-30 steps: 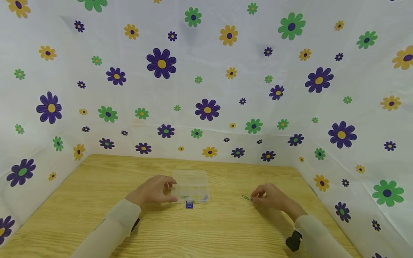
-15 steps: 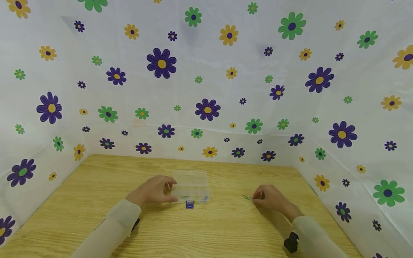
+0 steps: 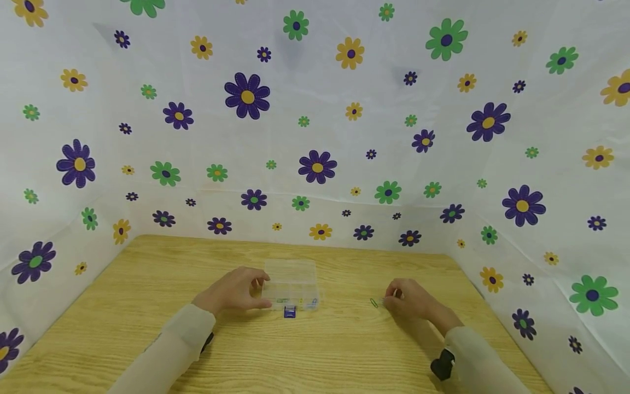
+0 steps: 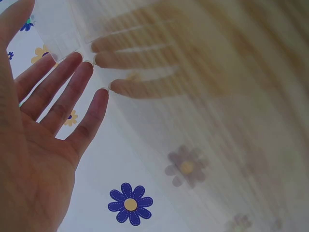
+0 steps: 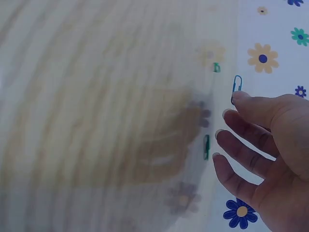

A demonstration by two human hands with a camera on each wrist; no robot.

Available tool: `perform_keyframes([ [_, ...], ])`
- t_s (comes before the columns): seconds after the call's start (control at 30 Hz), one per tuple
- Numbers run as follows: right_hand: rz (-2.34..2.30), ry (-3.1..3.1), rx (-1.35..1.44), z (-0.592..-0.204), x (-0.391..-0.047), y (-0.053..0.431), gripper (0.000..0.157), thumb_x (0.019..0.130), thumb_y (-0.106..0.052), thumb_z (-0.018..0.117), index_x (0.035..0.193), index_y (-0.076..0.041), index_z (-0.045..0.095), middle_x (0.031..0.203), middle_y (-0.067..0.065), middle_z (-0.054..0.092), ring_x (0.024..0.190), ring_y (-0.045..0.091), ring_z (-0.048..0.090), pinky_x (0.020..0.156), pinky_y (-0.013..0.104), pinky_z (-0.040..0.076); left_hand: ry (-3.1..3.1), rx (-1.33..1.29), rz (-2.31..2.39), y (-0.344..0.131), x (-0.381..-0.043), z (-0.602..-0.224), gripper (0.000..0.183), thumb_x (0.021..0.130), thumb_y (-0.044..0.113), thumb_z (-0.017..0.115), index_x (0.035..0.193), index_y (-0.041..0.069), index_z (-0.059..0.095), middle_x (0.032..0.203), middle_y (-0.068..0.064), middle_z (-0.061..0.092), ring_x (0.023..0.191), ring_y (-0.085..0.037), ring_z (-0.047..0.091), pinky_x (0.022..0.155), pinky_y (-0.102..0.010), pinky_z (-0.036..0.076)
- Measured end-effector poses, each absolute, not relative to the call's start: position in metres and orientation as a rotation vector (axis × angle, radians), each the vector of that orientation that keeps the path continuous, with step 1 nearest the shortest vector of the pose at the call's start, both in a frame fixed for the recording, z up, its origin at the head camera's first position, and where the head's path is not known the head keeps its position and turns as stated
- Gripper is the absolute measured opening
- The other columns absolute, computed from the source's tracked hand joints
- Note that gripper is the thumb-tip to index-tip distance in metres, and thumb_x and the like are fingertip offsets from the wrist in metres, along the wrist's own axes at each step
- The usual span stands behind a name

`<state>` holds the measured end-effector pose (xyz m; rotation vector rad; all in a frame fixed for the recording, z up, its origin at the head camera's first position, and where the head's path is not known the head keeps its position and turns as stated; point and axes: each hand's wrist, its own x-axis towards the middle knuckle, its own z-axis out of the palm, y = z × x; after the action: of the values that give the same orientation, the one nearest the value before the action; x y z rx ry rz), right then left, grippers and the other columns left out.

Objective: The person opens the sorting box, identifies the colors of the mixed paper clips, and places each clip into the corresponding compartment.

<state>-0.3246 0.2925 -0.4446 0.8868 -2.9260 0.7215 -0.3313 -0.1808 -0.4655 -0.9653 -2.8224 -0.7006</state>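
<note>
My left hand [image 3: 242, 290] holds the left side of a clear plastic box [image 3: 290, 289], thumb at the front corner and fingers by the raised lid [image 3: 290, 271]. In the left wrist view its fingers [image 4: 79, 89] stretch to the box edge. The box is divided into compartments, with small green, yellow and blue pieces inside and a blue latch [image 3: 290, 312] in front. To the right, my right hand [image 3: 410, 300] pinches a blue paper clip [image 5: 237, 82] between thumb and forefinger, the other fingers spread. A green paper clip [image 3: 374, 302] lies on the table just left of the fingertips.
The wood-grain table [image 3: 315, 355] is enclosed by a white flower-print sheet [image 3: 344, 180] at the back and sides. The box stands near the middle of the table. A small green piece [image 5: 217, 67] also shows in the right wrist view.
The right hand has taken up the blue paper clip beside the green one. The green clip has turned to a steeper angle. The left hand and box stay in place.
</note>
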Motion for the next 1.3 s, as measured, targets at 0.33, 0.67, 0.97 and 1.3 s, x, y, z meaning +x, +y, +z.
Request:
perform_keyframes([
  [0.33, 0.645, -2.909, 0.913, -0.431, -0.333, 0.276, 0.012, 0.098, -0.015, 0.069, 0.087, -0.010, 0.070, 0.085, -0.001, 0.069, 0.078, 0.006, 0.058, 0.069, 0.023, 0.049, -2.855, -0.927, -0.712, -0.180, -0.330, -0.464, 0.069, 0.080, 0.060, 0.081, 0.124, 0.007, 0.070, 0.108, -0.002, 0.073, 0.096, -0.015, 0.065, 0.088, -0.040, 0.056],
  [0.67, 0.729, -2.921, 0.917, -0.426, -0.337, 0.243, 0.013, 0.098, -0.018, 0.071, 0.088, -0.010, 0.070, 0.087, 0.000, 0.068, 0.079, 0.005, 0.057, 0.068, 0.021, 0.048, -2.855, -0.930, -0.696, -0.181, -0.332, -0.465, 0.069, 0.081, 0.059, 0.081, 0.124, 0.007, 0.070, 0.108, -0.003, 0.073, 0.096, -0.016, 0.065, 0.088, -0.040, 0.057],
  [0.97, 0.707, -2.908, 0.978, -0.429, -0.343, 0.218, 0.010, 0.098, -0.016, 0.071, 0.090, -0.010, 0.070, 0.088, -0.001, 0.069, 0.079, 0.005, 0.058, 0.068, 0.020, 0.049, -2.854, -0.945, -0.679, -0.181, -0.333, -0.466, 0.068, 0.081, 0.058, 0.081, 0.124, 0.006, 0.070, 0.107, -0.003, 0.073, 0.096, -0.017, 0.066, 0.087, -0.040, 0.057],
  [1.3, 0.776, -2.830, 1.105, -0.429, -0.343, 0.188, 0.009, 0.095, -0.015, 0.074, 0.088, -0.010, 0.073, 0.089, 0.001, 0.070, 0.081, 0.004, 0.060, 0.068, 0.018, 0.052, -2.832, -0.971, -0.683, -0.181, -0.333, -0.466, 0.068, 0.082, 0.056, 0.081, 0.124, 0.004, 0.070, 0.107, -0.005, 0.074, 0.095, -0.018, 0.066, 0.086, -0.040, 0.057],
])
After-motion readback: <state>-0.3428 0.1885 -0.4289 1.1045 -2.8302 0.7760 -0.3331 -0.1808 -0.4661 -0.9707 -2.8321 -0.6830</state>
